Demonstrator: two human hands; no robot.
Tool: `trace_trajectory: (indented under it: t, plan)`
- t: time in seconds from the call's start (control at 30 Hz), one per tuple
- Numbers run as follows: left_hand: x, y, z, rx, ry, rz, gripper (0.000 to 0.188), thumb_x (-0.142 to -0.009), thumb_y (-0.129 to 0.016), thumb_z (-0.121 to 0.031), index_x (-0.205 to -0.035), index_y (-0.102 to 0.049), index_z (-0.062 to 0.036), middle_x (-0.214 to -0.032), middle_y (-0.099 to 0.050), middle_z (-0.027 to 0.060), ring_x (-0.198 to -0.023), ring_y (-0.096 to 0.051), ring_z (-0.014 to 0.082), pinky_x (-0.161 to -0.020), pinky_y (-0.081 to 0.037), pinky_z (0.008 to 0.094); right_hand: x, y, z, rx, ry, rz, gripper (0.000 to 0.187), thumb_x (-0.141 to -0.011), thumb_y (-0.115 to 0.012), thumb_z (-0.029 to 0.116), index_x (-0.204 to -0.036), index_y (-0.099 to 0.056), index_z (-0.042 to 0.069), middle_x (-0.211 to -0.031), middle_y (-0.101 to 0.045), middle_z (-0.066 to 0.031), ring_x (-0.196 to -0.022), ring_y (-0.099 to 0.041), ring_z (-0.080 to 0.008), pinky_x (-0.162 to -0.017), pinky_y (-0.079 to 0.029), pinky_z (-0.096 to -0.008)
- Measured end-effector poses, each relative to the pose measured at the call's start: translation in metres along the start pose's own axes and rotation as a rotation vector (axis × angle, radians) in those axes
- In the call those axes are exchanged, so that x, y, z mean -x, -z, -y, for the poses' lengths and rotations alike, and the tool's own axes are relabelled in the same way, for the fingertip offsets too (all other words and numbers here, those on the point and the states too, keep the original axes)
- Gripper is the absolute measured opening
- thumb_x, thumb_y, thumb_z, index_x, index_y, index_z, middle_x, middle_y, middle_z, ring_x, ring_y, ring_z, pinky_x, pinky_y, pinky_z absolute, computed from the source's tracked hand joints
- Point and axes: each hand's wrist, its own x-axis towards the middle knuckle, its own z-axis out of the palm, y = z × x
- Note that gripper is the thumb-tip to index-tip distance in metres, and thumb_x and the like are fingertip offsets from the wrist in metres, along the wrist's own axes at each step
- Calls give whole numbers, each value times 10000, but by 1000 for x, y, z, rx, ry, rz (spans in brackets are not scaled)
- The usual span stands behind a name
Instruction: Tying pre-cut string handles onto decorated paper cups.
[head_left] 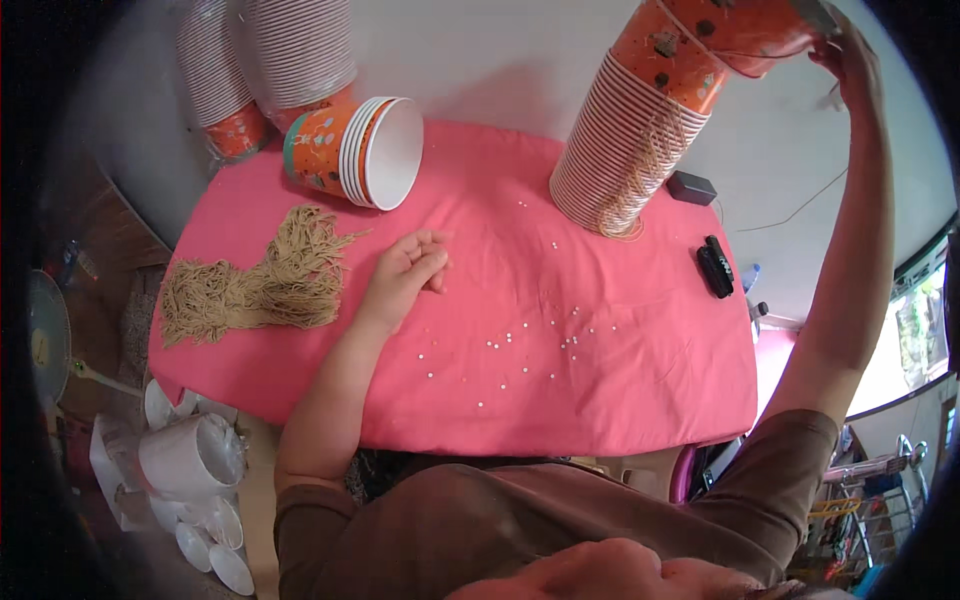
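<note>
The tall stack of orange tubs stands at the far right of the bench, and the right hand is raised beside its top; blur near the edge of the view makes it impossible to tell whether the fingers are clamped on it. The left hand is loosely curled and empty, well apart, so neither hand steadies the base. An uneven pull could topple the column, and the thin strings down its side could snag.

On the pink-draped counter, a dark box near a small black object; far right, a metal rack
</note>
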Motion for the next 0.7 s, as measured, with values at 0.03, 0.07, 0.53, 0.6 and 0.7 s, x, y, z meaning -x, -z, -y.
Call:
trace_trajectory:
  t: [0.03, 0.07, 0.53, 0.6, 0.7]
  plan:
    - [-2, -4, -1, -6, -1, 13, 270, -941, -566, -126, -1183, -541, -10, -866, -594, 22, -657, -541, 57, -636, -498, 224, -7, 4, 0, 73, -11, 3, 354, -935, -482, 239, -1091, -553, -71, -818, -601, -214, -533, -574, -238, -428, -544, -349]
    - [-3, -6, 0, -13, 1, 21, 265, -938, -567, -114, -1178, -546, -5, -865, -594, 23, -652, -540, 57, -635, -494, 220, -20, 4, -6, 143, -27, 9, 347, -953, -438, 204, -1084, -548, -98, -861, -603, -250, -566, -600, -250, -425, -567, -346]
    - [-6, -1, 8, -125, 27, 44, 249, -929, -571, -81, -1164, -560, 0, -866, -591, 19, -685, -535, 57, -648, -466, 199, -92, 1, -95, 297, -552, 79, 327, -898, -486, 193, -686, -606, -25, -570, -558, -180, -395, -501, -247, -407, -484, -404]
    - [-6, 0, 10, -130, 32, 43, 245, -928, -572, -79, -1160, -564, -3, -864, -591, 19, -685, -535, 57, -646, -466, 199, -90, 0, -101, 304, -585, 97, 332, -896, -484, 170, -668, -613, -35, -572, -568, -197, -395, -506, -255, -407, -479, -407]
    - [-9, 0, 12, -146, 28, 48, 233, -928, -573, -76, -1149, -571, -4, -861, -593, 20, -687, -537, 58, -646, -469, 200, -89, 1, -111, 329, -624, 101, 322, -891, -492, 150, -664, -618, -42, -574, -574, -205, -400, -518, -261, -412, -482, -408]
